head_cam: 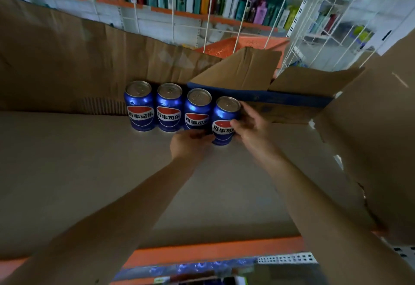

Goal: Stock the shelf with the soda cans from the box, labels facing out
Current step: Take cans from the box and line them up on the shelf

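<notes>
A: Where does the can in hand sit?

B: The fourth blue aluminium soda can with the red-white-blue emblem (224, 119) stands upright on the cardboard-lined shelf floor (101, 161), at the right end of a row with three matching blue cans (168, 107) to its 9 o'clock. Its long axis is vertical and the label faces the camera.

A: And the hands?

B: The right hand (250, 125) wraps the can's side from 3 o'clock, thumb on the label, fingers curled behind. The left hand (190, 143) comes in from 7 o'clock with its fingertips at the can's lower left. Both are closed on the can; the right has the fuller hold.

A: What does the next move turn on?

B: I judge it to be the small gap between this can and its neighbour, and the fact that it stands a touch forward of the row. A nudge towards 10 o'clock would line it up.

A: Room?

B: Open floor towards 6 o'clock and 9 o'clock. The open brown cardboard box with a blue band (280, 96) crowds close at 2 o'clock, its flap (242, 69) raised.
</notes>
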